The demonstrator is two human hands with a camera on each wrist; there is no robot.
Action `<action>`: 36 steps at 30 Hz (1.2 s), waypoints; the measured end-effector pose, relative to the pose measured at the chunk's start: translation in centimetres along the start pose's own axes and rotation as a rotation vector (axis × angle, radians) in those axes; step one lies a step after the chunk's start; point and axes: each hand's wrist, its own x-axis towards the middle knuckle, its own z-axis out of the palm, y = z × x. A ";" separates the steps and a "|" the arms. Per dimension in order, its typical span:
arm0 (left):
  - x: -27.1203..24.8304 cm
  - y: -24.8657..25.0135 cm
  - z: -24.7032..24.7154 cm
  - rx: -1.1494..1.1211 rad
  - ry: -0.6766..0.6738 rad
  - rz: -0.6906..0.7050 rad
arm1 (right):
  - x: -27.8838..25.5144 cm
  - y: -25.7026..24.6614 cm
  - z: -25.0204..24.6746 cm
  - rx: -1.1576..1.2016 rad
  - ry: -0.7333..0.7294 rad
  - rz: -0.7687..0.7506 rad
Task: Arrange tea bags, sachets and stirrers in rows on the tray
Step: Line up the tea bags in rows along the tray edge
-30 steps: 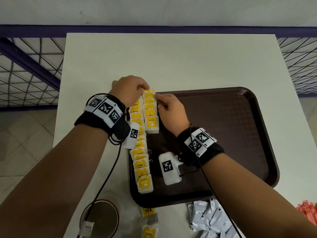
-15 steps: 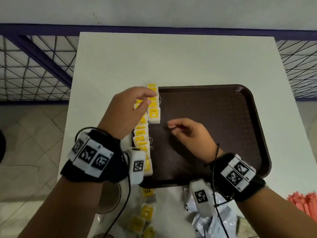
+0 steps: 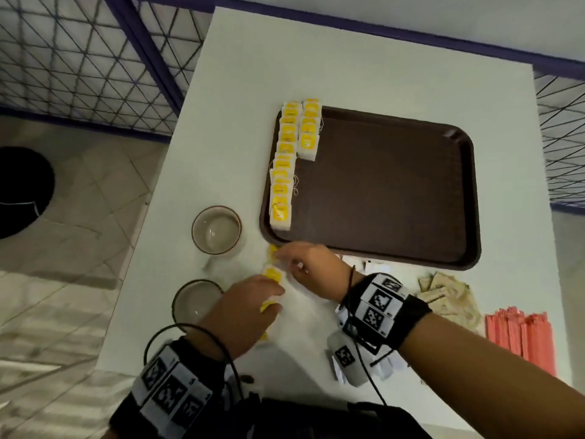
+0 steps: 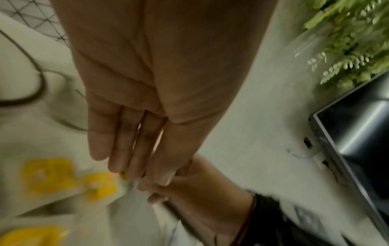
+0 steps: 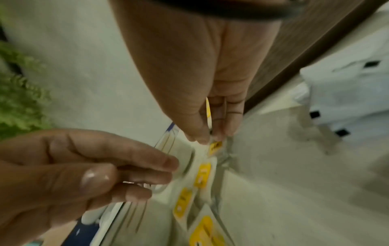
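A dark brown tray (image 3: 395, 191) lies on the white table. Along its left edge runs a long row of yellow tea bags (image 3: 283, 166), with a shorter second row (image 3: 309, 128) beside it at the far end. Both hands are off the tray, at the loose tea bags (image 3: 272, 275) on the table before its near left corner. My right hand (image 3: 285, 258) pinches one tea bag (image 5: 208, 114) between thumb and fingers. My left hand (image 3: 269, 299) reaches in with straight fingers (image 4: 134, 163) that touch the loose bags (image 4: 63, 176).
Two round cups (image 3: 217, 229) (image 3: 196, 301) stand left of the loose bags, near the table's left edge. Brown sachets (image 3: 443, 296) and red stirrers (image 3: 519, 337) lie at the near right. White sachets (image 3: 373, 266) show behind my right wrist.
Both hands have left the tea bag rows on the tray and come back to the loose bags in front of it. The right hand now pinches one.
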 end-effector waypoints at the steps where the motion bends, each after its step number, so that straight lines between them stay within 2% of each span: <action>1: -0.6 -0.4 0.7 0.067 -0.020 -0.007 | 0.2 -0.3 0.6 -0.033 -0.044 -0.036; 4: -2.1 -0.9 2.4 0.209 -0.078 -0.021 | -0.1 -0.4 2.0 -0.097 -0.127 -0.082; 7: -2.9 -1.7 4.7 0.344 -0.004 0.047 | -1.4 0.3 2.4 -0.128 -0.135 -0.082; 9: -2.9 -1.9 5.7 0.339 0.012 0.064 | -2.3 0.7 2.3 -0.120 -0.092 -0.065; 12: -2.3 -1.0 5.6 0.372 0.062 0.064 | -3.0 0.8 1.8 -0.086 0.063 -0.031; 14: -2.2 -0.5 5.4 0.406 0.050 0.006 | -2.6 0.8 1.6 -0.087 0.105 -0.008; 16: -2.3 0.1 5.7 0.453 0.039 -0.065 | -2.0 0.7 1.6 -0.127 0.051 -0.017; 18: -2.4 0.6 6.3 0.462 -0.022 -0.203 | -1.4 0.5 2.0 -0.209 -0.037 -0.019; 20: -2.6 0.6 7.2 0.510 -0.052 -0.245 | -1.2 0.5 2.4 -0.282 -0.080 0.018; 24: -2.3 1.2 7.5 0.219 0.059 -0.307 | -1.2 0.5 2.4 -0.336 -0.119 0.098; 29: -2.3 0.4 6.2 -0.103 0.244 -0.181 | -1.3 0.5 1.9 -0.331 -0.156 0.138; 33: -2.3 0.5 4.9 -0.309 0.349 -0.246 | -0.9 0.6 2.0 -0.367 -0.203 0.173; 36: -2.4 0.0 4.8 -0.346 0.311 -0.248 | -0.8 0.5 2.3 -0.342 -0.205 0.185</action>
